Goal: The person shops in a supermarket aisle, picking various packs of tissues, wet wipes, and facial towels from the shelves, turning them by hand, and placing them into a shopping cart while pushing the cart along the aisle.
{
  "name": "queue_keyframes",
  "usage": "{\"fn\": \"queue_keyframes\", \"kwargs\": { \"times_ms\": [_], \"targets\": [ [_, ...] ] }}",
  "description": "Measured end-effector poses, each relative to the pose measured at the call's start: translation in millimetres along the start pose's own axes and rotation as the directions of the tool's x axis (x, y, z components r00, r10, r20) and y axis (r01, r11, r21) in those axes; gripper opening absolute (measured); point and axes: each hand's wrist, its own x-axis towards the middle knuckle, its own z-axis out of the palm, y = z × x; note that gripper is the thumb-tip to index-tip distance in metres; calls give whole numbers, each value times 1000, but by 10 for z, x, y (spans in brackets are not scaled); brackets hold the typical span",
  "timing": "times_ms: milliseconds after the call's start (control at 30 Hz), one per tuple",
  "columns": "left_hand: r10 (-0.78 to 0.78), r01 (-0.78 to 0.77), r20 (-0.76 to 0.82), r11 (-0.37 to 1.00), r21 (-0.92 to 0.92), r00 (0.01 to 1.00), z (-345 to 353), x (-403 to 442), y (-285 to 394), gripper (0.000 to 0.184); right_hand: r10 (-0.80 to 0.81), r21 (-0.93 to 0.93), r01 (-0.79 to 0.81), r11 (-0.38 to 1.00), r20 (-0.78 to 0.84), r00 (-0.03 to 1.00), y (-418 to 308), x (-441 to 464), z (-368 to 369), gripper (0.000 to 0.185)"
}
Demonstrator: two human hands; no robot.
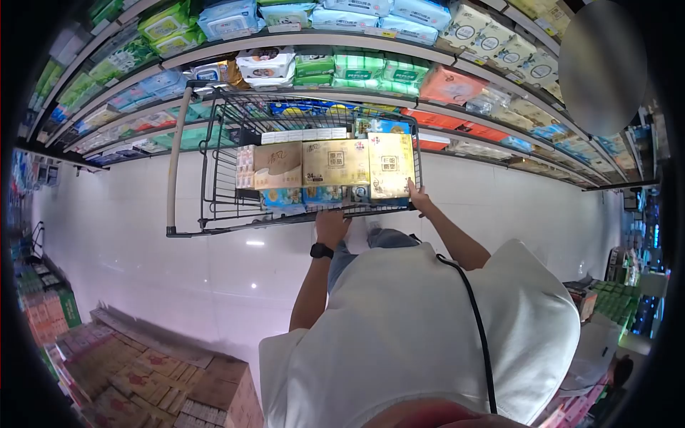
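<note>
A black wire shopping cart [235, 222] stands in front of me, loaded with packs. My left hand [331, 228], with a black watch on the wrist, is closed on the cart's near rim. At the cart's right end, the fingers of my right hand [421, 198] are bent against the lower right corner of a gold tissue pack [391, 165]. Beside that pack sit another gold tissue pack [335, 162] and a tan tissue pack [278, 165]. Blue packs [322, 195] lie lower in the basket, seen through the wires.
Long shelves [314, 41] of wipes and tissue packs curve along the far side, close behind the cart. The cart's handle [174, 164] is at the left. Stacked cartons [153, 378] stand at the lower left. Pale floor [114, 228] stretches between them.
</note>
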Motion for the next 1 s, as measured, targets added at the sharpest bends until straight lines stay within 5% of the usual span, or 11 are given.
{"fn": "queue_keyframes", "kwargs": {
  "times_ms": [100,167,267,300,333,467,633,733,800,867,1000],
  "targets": [
    [-1,1,28,1000,-13,1000,-17,-74,-36,32,94,-98,-97,990,-31,995,-280,-405,44,118],
    [32,-32,12,999,-10,999,78,-121,-135,32,34,-67,-26,997,131,991,-324,-547,-46,110],
    [98,-98,-38,995,18,994,213,-162,-266,40,-186,60,179,982,141,972,-525,-1247,-336,97],
    [155,-149,-63,984,93,986,230,-167,-314,41,-33,-3,34,999,247,969,-317,-989,-341,94],
    [168,-162,-66,983,81,984,221,-164,-315,38,-109,110,86,990,223,969,138,-599,-176,111],
    [-26,12,-47,959,-285,999,366,-125,-353,28,-318,421,144,896,379,869,1206,-514,-477,63],
    [-81,46,-104,950,-307,991,348,-137,461,21,-45,354,-74,932,315,948,3177,-875,-886,50],
    [-33,7,-52,903,-429,998,570,-124,944,19,292,482,-431,763,338,895,5112,-1035,-764,35],
    [28,-3,48,889,-459,998,598,-133,1288,19,345,497,-461,735,312,886,6395,-1539,-607,33],
    [25,15,83,895,-445,996,498,-134,1597,19,385,544,-537,645,376,843,6336,-2783,-1103,33],
    [45,-32,25,916,-400,999,-52,17,1797,19,423,570,-633,524,471,774,6446,-3226,-1124,31]
  ]
}}
